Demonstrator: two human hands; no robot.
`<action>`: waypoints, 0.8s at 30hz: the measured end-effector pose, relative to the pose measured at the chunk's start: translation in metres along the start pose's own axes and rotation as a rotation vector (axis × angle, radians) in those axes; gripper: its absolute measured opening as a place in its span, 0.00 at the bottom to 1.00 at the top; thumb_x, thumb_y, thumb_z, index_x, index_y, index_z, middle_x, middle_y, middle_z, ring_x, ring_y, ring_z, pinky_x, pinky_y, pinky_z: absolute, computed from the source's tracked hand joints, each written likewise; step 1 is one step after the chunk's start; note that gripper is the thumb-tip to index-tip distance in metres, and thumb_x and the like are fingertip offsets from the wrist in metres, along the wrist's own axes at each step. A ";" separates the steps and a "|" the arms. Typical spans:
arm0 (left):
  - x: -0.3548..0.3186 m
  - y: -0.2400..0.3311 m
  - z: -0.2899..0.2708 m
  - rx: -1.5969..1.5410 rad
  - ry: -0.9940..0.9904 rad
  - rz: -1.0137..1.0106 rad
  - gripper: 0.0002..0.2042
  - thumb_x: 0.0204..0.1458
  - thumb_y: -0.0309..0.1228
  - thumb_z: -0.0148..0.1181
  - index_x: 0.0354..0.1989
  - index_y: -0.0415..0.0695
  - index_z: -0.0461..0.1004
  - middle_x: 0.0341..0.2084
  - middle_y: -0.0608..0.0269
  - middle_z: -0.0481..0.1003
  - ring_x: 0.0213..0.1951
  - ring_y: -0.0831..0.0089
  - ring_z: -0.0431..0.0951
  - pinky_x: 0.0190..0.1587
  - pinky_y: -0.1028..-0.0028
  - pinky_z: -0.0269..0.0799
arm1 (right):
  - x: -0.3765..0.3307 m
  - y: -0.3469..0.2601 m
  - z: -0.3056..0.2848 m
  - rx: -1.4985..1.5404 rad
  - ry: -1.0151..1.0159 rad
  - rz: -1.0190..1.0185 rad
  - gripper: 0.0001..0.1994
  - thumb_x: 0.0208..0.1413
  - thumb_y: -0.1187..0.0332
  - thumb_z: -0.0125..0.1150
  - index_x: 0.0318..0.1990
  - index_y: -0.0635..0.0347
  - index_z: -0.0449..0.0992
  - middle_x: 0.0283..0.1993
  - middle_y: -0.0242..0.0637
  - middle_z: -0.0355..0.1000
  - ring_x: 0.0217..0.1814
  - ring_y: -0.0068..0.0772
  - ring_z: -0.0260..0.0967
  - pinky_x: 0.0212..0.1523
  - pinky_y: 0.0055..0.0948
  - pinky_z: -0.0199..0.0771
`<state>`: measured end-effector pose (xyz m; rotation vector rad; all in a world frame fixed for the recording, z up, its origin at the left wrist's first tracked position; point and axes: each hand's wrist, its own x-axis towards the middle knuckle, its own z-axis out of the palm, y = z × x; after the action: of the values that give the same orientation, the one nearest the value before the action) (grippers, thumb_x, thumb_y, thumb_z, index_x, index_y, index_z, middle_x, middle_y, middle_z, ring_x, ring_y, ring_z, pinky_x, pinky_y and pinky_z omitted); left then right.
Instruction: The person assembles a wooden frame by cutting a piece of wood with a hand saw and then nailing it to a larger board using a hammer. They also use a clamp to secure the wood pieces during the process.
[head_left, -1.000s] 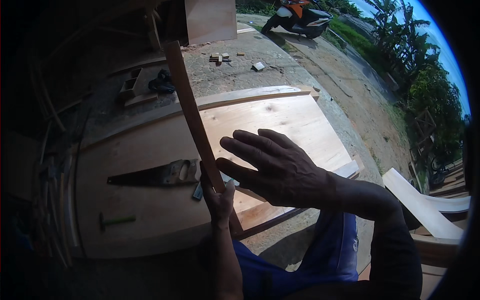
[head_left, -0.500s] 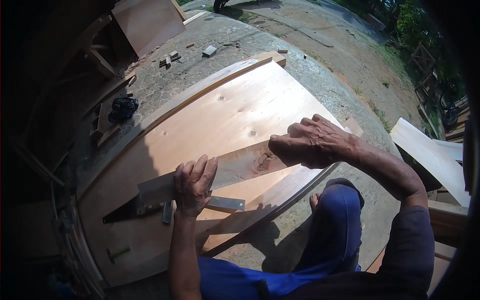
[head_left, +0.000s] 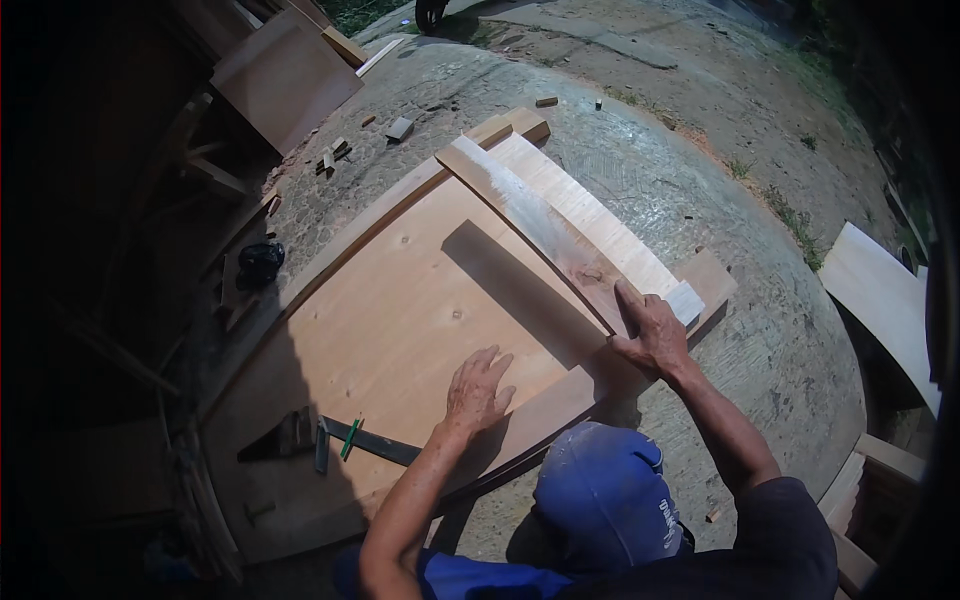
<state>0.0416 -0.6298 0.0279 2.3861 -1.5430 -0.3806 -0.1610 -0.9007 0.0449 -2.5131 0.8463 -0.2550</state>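
- While I watch from the head camera, my right hand (head_left: 655, 335) rests on the near end of a long narrow plank (head_left: 545, 225), thumb and fingers (head_left: 628, 298) pressing on its upper face and edge rather than closing around it.
- That plank lies tilted across the far right part of a big wooden panel (head_left: 400, 320), running from the near right up toward the far middle, and casts a dark shadow on the panel to its left.
- Just beside the plank on its right lies a second, paler board (head_left: 600, 225), parallel to it; I cannot tell whether the two touch along their length.
- My left hand (head_left: 478, 388) lies flat and open on the panel near its near edge, fingers spread, gripping nothing.
- Over at the near left of the panel I see a handsaw (head_left: 290, 435) with a dark handle, a metal square (head_left: 365, 442) and a green pencil (head_left: 351, 438) lying across that square.
- My blue-clad knee (head_left: 600, 490) sits just near of the panel's edge, between my two forearms.
- Beyond the panel, small wooden offcuts (head_left: 400, 128) lie scattered on the concrete ground (head_left: 700, 180), and a flat brown sheet (head_left: 285, 75) leans at the far left.
- A pale curved board (head_left: 880, 300) lies well apart on the right.
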 end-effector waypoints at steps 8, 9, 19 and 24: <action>0.046 0.097 0.067 -0.215 -0.026 0.013 0.28 0.51 0.41 0.63 0.62 0.46 0.71 0.64 0.45 0.66 0.66 0.49 0.64 0.66 0.54 0.62 | 0.050 0.067 -0.013 -0.106 0.024 0.110 0.45 0.41 0.54 0.67 0.73 0.39 0.58 0.46 0.49 0.70 0.51 0.54 0.70 0.49 0.50 0.74; 0.048 0.104 0.072 -0.233 -0.024 -0.002 0.29 0.50 0.41 0.63 0.62 0.46 0.71 0.64 0.45 0.66 0.66 0.49 0.64 0.66 0.54 0.61 | 0.057 0.074 -0.012 -0.108 0.020 0.127 0.46 0.41 0.54 0.67 0.73 0.38 0.57 0.46 0.50 0.70 0.51 0.55 0.70 0.49 0.50 0.74; 0.063 0.124 0.094 -0.297 0.004 -0.049 0.34 0.50 0.44 0.64 0.66 0.44 0.66 0.59 0.48 0.71 0.62 0.50 0.68 0.64 0.56 0.63 | 0.081 0.078 0.011 -0.128 0.001 0.233 0.51 0.42 0.49 0.70 0.75 0.47 0.50 0.50 0.53 0.70 0.55 0.55 0.70 0.50 0.52 0.73; 0.110 0.130 0.094 -0.527 -0.035 -0.165 0.31 0.53 0.43 0.61 0.65 0.43 0.67 0.54 0.46 0.75 0.57 0.53 0.72 0.61 0.58 0.67 | 0.088 0.069 0.014 -0.124 -0.068 0.232 0.51 0.43 0.48 0.70 0.75 0.47 0.50 0.52 0.54 0.69 0.56 0.57 0.70 0.54 0.50 0.72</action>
<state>-0.0586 -0.7899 -0.0190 2.0922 -1.0849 -0.7620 -0.1224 -0.9972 0.0010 -2.4894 1.1454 -0.0409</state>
